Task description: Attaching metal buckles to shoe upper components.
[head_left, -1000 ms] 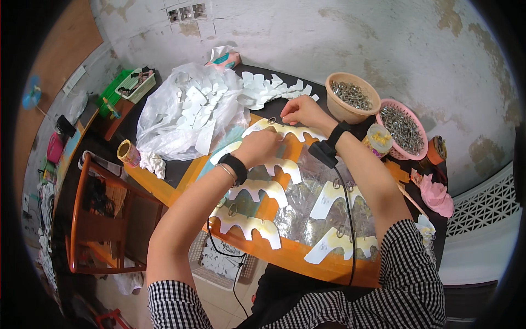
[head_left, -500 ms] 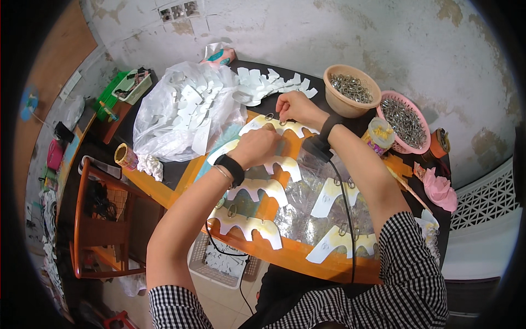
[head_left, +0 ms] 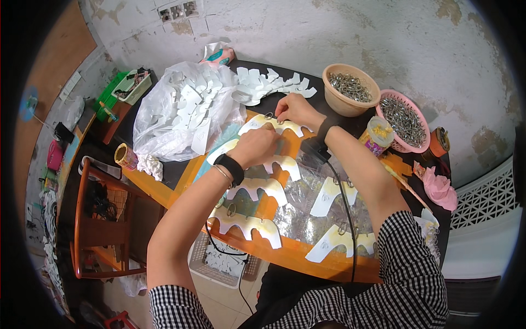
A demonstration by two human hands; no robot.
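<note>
At the far side of the table my left hand (head_left: 257, 147) is closed, its fingertips at the edge of a white scalloped piece (head_left: 253, 125) with yellow smears. Just right of it my right hand (head_left: 297, 111) pinches a small metal ring (head_left: 280, 122) against the top of that piece. Another metal ring (head_left: 268, 115) stands on the piece between the hands. Nearer me lie several similar white pieces, among them a ringed one (head_left: 255, 226) at the front left and another (head_left: 337, 239) at the front right. My left fingertips are partly hidden.
A beige bowl (head_left: 330, 90) and a pink basket (head_left: 421, 118) hold metal rings at the back right, beside a jar with yellow paste (head_left: 377, 135). A plastic bag of white pieces (head_left: 150, 118) lies at left. A black cable (head_left: 350, 219) crosses the table; a chair (head_left: 82, 230) stands left.
My right fingers have come down slightly onto the far white piece with the ring. The left hand has barely moved.
</note>
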